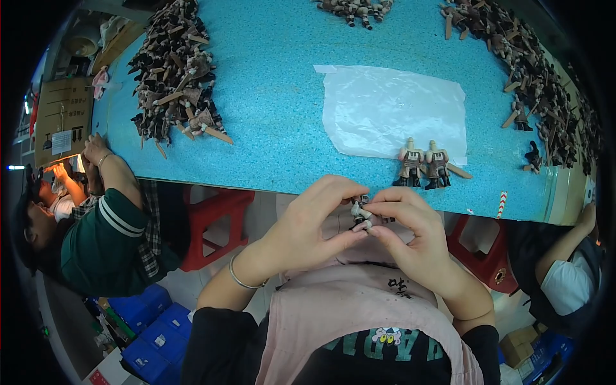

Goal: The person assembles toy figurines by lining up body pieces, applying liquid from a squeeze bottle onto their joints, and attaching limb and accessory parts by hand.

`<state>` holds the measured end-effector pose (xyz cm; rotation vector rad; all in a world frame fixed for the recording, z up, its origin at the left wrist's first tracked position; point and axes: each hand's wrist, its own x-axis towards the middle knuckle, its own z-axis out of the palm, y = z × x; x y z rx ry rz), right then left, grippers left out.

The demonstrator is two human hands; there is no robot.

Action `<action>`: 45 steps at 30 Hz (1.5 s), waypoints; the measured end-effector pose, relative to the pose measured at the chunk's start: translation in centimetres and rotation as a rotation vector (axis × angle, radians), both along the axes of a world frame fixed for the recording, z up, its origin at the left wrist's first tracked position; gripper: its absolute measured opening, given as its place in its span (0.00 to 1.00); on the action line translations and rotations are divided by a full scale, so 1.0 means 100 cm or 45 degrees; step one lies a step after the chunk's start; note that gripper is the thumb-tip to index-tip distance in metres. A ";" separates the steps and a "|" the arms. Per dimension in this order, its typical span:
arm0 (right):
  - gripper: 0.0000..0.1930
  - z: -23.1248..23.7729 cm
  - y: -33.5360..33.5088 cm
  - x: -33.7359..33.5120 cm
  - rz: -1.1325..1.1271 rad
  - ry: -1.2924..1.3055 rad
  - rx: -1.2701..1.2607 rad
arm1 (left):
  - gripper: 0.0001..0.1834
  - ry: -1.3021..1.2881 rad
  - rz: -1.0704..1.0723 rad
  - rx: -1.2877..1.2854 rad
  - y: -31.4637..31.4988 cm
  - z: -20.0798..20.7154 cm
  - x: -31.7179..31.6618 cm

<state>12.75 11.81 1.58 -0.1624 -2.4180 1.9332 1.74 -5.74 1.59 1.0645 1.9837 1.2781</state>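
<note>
A small toy figure (359, 217), pale with dark parts, is pinched between the fingertips of both my hands, just off the near edge of the table. My left hand (314, 218) grips it from the left, thumb below and index finger above. From the other side my right hand (407, 224) holds it the same way. Fingers cover much of the figure. Beyond my right hand, two toy figures (423, 163) with pale heads and dark legs lie side by side at the front edge of a translucent plastic sheet (391, 106).
On the blue table (269, 115), a heap of figures (176, 83) spreads at left and another heap (539, 83) at right. A few figures (356, 9) lie at the far edge. A person in a green sleeve (109, 231) sits at left; another person's arm (564, 247) shows at right. Red stools (218, 228) stand below.
</note>
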 end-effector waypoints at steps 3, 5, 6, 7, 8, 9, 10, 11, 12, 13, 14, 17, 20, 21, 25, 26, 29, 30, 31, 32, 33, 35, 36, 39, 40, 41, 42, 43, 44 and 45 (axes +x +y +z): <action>0.15 -0.001 -0.001 0.000 -0.005 0.059 0.053 | 0.28 0.041 0.000 0.016 -0.001 -0.002 0.001; 0.14 -0.001 -0.002 0.000 -0.032 0.033 0.048 | 0.28 0.037 -0.006 0.024 -0.001 -0.002 0.001; 0.14 0.000 -0.002 0.000 -0.034 0.032 0.049 | 0.27 0.034 -0.013 0.030 -0.002 -0.003 0.000; 0.14 0.000 -0.002 0.000 -0.043 0.009 0.026 | 0.27 0.034 -0.015 0.031 -0.002 -0.004 -0.001; 0.13 0.000 -0.002 -0.001 -0.052 -0.014 0.003 | 0.25 -0.061 -0.020 0.077 -0.004 -0.005 -0.003; 0.13 -0.001 -0.002 -0.001 -0.053 -0.013 0.001 | 0.23 -0.155 -0.023 0.121 -0.005 -0.006 -0.005; 0.12 -0.002 -0.002 -0.001 -0.048 -0.016 -0.007 | 0.23 -0.155 -0.024 0.119 -0.005 -0.007 -0.005; 0.11 -0.003 -0.002 -0.001 -0.043 -0.020 -0.015 | 0.20 -0.226 -0.001 0.104 -0.006 -0.008 -0.006; 0.11 -0.003 -0.001 -0.002 -0.045 -0.021 -0.016 | 0.17 -0.299 0.020 0.089 -0.006 -0.009 -0.007; 0.11 -0.004 -0.001 -0.002 -0.039 -0.017 -0.016 | 0.17 -0.300 0.018 0.088 -0.005 -0.010 -0.007; 0.11 -0.004 -0.001 -0.003 -0.032 -0.013 -0.016 | 0.15 -0.248 0.035 0.079 -0.004 -0.011 -0.007; 0.11 -0.001 -0.001 -0.003 -0.040 -0.061 -0.042 | 0.11 -0.195 0.069 0.079 -0.003 -0.014 -0.005; 0.10 -0.005 -0.002 -0.002 -0.062 -0.031 -0.044 | 0.10 -0.199 0.100 0.097 -0.002 -0.018 -0.003; 0.10 -0.006 -0.002 -0.001 -0.065 -0.028 -0.042 | 0.09 -0.206 0.112 0.107 -0.002 -0.018 -0.003; 0.15 -0.005 0.000 0.000 -0.087 0.008 -0.048 | 0.10 -0.151 0.058 0.106 -0.003 -0.018 -0.003; 0.18 -0.005 0.000 0.001 -0.110 0.091 0.010 | 0.10 -0.375 0.197 0.232 -0.004 -0.019 0.001; 0.21 0.004 -0.016 0.005 -0.467 0.071 -0.534 | 0.11 -0.617 0.342 0.431 -0.008 -0.016 0.001; 0.21 0.006 -0.016 0.006 -0.465 0.072 -0.534 | 0.12 -0.623 0.366 0.506 -0.010 -0.015 0.000; 0.19 0.008 -0.016 0.007 -0.422 -0.012 -0.748 | 0.11 -0.586 0.376 0.552 -0.008 -0.013 0.002; 0.17 0.009 -0.016 0.007 -0.375 -0.098 -0.961 | 0.11 -0.584 0.377 0.552 -0.007 -0.009 0.004; 0.17 0.009 -0.014 0.009 -0.382 -0.097 -0.959 | 0.11 -0.539 0.364 0.530 -0.006 -0.005 0.008; 0.11 0.006 -0.006 0.012 -0.157 -0.360 -1.271 | 0.11 -0.497 0.345 0.508 -0.005 -0.002 0.010; 0.11 0.004 -0.005 0.012 -0.161 -0.360 -1.273 | 0.11 -0.353 0.303 0.471 -0.007 -0.003 0.011; 0.11 -0.001 -0.003 0.014 -0.105 -0.301 -1.035 | 0.10 -0.223 0.160 0.377 -0.016 -0.010 0.004; 0.09 -0.002 -0.003 0.014 -0.082 -0.312 -1.042 | 0.10 -0.234 0.063 0.323 -0.018 -0.011 0.001; 0.08 -0.002 -0.002 0.015 -0.059 -0.322 -1.048 | 0.10 -0.235 0.063 0.323 -0.013 -0.011 0.002; 0.08 -0.003 -0.003 0.014 -0.054 -0.325 -1.050 | 0.09 -0.566 0.152 0.385 -0.005 -0.010 0.007; 0.07 -0.002 -0.004 0.014 -0.026 -0.329 -1.007 | 0.08 -0.897 0.240 0.445 0.000 -0.009 0.009; 0.07 -0.002 -0.004 0.013 0.002 -0.333 -0.965 | 0.08 -0.897 0.246 0.445 0.001 -0.008 0.009; 0.07 -0.002 -0.004 0.014 0.000 -0.334 -0.965 | 0.10 -1.077 0.202 0.410 0.002 -0.007 0.008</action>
